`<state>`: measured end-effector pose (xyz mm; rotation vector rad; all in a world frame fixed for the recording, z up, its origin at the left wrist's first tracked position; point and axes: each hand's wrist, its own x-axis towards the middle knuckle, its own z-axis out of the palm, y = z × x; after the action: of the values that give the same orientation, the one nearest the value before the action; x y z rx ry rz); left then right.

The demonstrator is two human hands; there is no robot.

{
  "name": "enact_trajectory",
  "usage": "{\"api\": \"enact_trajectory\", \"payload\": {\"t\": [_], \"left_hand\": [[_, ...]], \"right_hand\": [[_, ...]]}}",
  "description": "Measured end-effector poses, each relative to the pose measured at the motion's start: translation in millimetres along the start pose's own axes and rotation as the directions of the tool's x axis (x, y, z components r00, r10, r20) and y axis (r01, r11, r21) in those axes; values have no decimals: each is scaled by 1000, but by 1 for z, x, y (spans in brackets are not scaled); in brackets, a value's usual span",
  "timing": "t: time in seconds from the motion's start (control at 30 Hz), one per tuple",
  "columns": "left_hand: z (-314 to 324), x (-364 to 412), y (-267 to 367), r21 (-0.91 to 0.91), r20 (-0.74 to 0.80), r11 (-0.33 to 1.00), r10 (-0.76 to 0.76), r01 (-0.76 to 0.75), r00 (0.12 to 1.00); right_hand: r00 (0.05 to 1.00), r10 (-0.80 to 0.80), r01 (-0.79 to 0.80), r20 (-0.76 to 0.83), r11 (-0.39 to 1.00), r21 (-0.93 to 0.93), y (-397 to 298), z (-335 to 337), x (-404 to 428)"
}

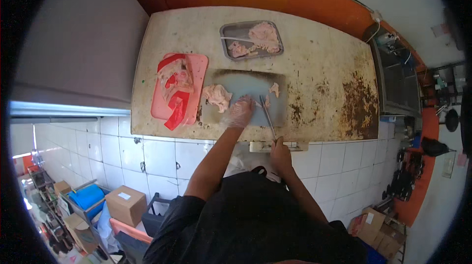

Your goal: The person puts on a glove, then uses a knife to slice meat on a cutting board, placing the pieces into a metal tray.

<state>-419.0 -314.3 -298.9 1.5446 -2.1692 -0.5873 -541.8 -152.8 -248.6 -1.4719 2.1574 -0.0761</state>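
My left hand (pixel 240 111), in a clear plastic glove, is on the cutting board (pixel 243 78) with its fingers curled down on a small piece of raw meat (pixel 258 104), mostly hidden by the glove. In my right hand (pixel 281 155), at the table's front edge, is the handle of a long knife (pixel 268 115). Its blade points away from me over the board, with the tip beside that piece. Small scraps of raw meat (pixel 274 89) lie right of the blade. A larger pale lump of raw chicken (pixel 217 96) sits on the board's left side.
Left of the board, a pink tray (pixel 199 79) carries a clear and red plastic bag (pixel 177 79) with meat inside. Behind stands a grey tray (pixel 225 48) with raw chicken pieces (pixel 263 36). The worn table (pixel 324 57) has a drawer (pixel 299 146) at its front edge.
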Motion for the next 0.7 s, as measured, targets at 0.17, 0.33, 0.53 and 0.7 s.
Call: {"api": "enact_trajectory", "payload": {"t": [0.17, 0.33, 0.53, 0.7], "left_hand": [[-11, 10, 18, -18, 136, 997, -70, 73, 988], [-13, 4, 18, -86, -17, 996, 1, -2, 1000], [12, 16, 15, 33, 60, 994, -107, 105, 992], [34, 66, 50, -124, 215, 990, 94, -69, 972]], "right_hand": [[992, 88, -73, -92, 986, 150, -33, -21, 35], [990, 28, 0, -139, 980, 198, -27, -31, 45], [991, 132, -118, -24, 939, 324, 14, -58, 30], [954, 73, 76, -290, 879, 471, 36, -93, 38]]}}
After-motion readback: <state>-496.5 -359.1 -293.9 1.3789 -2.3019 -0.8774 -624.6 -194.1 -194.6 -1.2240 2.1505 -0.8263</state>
